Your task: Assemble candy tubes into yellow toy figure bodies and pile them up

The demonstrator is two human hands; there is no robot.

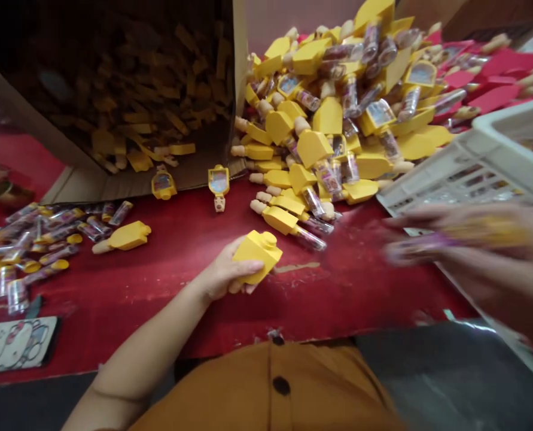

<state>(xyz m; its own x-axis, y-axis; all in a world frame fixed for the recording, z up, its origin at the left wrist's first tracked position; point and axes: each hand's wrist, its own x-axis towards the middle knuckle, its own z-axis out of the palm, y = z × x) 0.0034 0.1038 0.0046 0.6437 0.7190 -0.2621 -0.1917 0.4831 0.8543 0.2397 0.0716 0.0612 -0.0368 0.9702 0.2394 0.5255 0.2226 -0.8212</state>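
Note:
My left hand [230, 270] is closed around a yellow plastic piece [258, 256] above the red table, its round neck pointing up and away. At the right, beside the white basket, my right hand [486, 257] is smeared by motion, with a blurred clear tube with a yellow end [432, 244] in its fingers. Beyond my hands lies a heap of yellow pieces with clear tubes [315, 149]. Two yellow pieces with picture windows, one [218, 179] upright in view and one [163, 184] tilted, lie near the box.
A cardboard box [239, 72] holding many yellow pieces stands at the upper left. The white basket [495, 134] is at the right, pink pieces [499, 84] behind it. Capped tubes [60, 233] and a phone [17, 344] lie at the left of the red table [158, 311].

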